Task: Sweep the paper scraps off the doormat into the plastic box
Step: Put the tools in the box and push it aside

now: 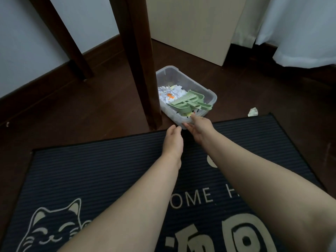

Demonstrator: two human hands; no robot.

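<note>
A clear plastic box [201,84] stands on the dark wood floor just past the doormat's far edge. Paper scraps [171,93] fill it, and a green dustpan with its brush [187,102] lies on top. My right hand [199,129] grips the box's near rim, thumb over the edge and fingers under it. My left hand [172,140] hovers beside that near corner, fingers curled and holding nothing. The dark striped doormat [109,170], with a cat drawing and pale lettering, lies under both forearms. One scrap [253,112] rests on the floor right of the box.
A dark wooden table leg [140,60] stands right against the box's left side, and another leg [67,40] rises further left. A beige cabinet [192,24] and white curtains [294,28] stand behind. A dark skirting board runs along the left wall.
</note>
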